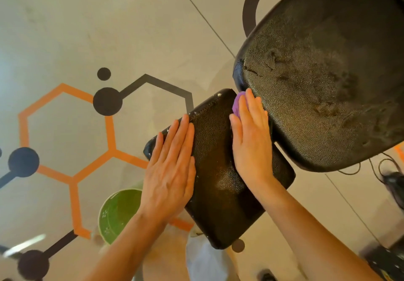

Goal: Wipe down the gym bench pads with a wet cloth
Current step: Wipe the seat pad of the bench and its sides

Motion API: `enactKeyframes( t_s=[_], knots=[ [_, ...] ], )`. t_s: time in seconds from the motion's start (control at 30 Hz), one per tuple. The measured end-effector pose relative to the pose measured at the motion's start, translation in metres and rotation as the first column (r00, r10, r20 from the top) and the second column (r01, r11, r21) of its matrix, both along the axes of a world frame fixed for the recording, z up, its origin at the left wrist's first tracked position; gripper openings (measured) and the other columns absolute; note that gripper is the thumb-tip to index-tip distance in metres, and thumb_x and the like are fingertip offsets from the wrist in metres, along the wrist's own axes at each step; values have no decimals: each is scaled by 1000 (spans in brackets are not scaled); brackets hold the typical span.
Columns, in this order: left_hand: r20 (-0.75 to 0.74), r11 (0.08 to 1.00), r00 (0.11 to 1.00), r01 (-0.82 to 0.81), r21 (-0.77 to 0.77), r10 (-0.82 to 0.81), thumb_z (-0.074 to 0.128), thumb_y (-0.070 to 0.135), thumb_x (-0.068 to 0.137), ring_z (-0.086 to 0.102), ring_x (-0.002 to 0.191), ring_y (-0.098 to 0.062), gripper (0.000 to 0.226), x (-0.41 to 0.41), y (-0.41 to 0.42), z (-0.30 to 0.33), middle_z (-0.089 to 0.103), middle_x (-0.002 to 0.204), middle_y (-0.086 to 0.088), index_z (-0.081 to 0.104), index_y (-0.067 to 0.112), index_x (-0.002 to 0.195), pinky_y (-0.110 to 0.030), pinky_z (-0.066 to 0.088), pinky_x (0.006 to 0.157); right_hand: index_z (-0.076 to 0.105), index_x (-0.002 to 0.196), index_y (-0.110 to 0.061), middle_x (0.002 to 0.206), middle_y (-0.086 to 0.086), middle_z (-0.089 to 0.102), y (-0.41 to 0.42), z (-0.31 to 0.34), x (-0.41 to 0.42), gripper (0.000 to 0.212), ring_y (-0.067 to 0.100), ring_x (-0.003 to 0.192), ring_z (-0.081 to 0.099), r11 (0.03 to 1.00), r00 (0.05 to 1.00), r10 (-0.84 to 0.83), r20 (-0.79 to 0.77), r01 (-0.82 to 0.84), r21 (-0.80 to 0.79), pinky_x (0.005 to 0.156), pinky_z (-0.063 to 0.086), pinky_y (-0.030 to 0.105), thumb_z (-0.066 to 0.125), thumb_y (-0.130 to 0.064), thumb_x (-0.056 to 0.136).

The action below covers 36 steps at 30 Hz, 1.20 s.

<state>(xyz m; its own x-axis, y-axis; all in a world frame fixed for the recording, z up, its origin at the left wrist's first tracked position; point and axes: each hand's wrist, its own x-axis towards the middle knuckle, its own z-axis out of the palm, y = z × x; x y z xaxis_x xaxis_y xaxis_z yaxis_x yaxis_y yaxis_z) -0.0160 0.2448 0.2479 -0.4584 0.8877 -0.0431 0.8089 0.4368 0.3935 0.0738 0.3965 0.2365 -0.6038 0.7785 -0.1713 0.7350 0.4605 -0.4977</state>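
My right hand (251, 140) lies flat, pressing the soft purple cloth (237, 103) under my fingertips. My left hand (170, 167) lies flat and empty on the bumpy black seat pad (215, 171).

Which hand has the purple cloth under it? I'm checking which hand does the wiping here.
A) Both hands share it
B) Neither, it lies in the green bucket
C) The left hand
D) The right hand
D: the purple cloth peeks out from under the fingers of the right hand, pressed flat on the seat pad, while the left hand lies bare on the pad's edge.
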Motion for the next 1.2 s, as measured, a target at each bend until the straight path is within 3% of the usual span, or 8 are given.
enactKeyframes(
  t_s=[0.23,0.4,0.47,0.57,0.77,0.93,1.1,1.2],
  knots=[
    [126,991,985,-125,41,119,23,31,105,1,154,-17,57,-22,-37,-11,10,166,-7,15,8,157,-31,-4,125,29,149,-10,158,6,25,-47,-1,-28,47,23,148,15,978,990,-142,-2,140,153,120,16,46,31,-24,105],
    [248,981,963,-143,129,107,20,34,105,0,154,-15,57,-21,-38,-23,11,166,-10,13,9,157,-32,-2,125,34,147,-8,158,5,25,-91,8,-16,46,22,148,17,922,929,370,-19,-365,126,122,14,40,36,-20,103],
    [237,981,966,-140,135,106,20,32,105,2,154,-20,58,-22,-38,-24,12,165,-11,15,6,157,-34,-1,126,35,147,-8,157,5,28,-51,2,-2,45,22,147,22,954,968,249,30,-251,162,120,20,44,38,-18,103],
    [251,981,964,-129,145,89,22,30,104,2,154,-22,58,-22,-39,-26,9,166,-11,11,8,157,-38,1,126,38,142,-5,151,11,36,-38,4,-13,41,28,142,31,948,964,-266,-13,264,177,117,25,46,34,-16,103],
    [295,986,954,-107,132,64,19,35,105,-3,154,-17,58,-25,-43,-23,4,167,-7,3,14,157,-37,1,126,21,150,-17,160,-1,20,-111,18,3,47,13,149,11,957,958,287,-25,-286,40,122,15,38,32,-24,104],
    [267,981,959,-139,134,100,25,28,104,-2,154,-19,59,-21,-40,-25,6,166,-8,3,12,156,-36,0,126,22,151,-15,160,1,19,-66,5,-20,47,17,149,11,970,973,-232,-18,233,75,121,15,45,29,-23,105],
    [315,975,940,-183,129,134,20,34,105,-5,154,-17,58,-18,-41,-17,3,167,-6,8,13,158,-32,-5,125,13,151,-27,160,-16,9,-135,21,20,52,11,149,9,953,951,303,-65,-302,25,121,12,41,32,-27,103],
    [340,946,913,-288,145,226,23,32,104,-4,154,-17,59,-16,-29,-15,4,167,-6,11,9,157,-33,-4,125,20,151,-21,159,-10,16,-53,4,-10,48,9,149,11,998,996,66,-58,-65,20,123,11,39,32,-25,105]
  ],
)
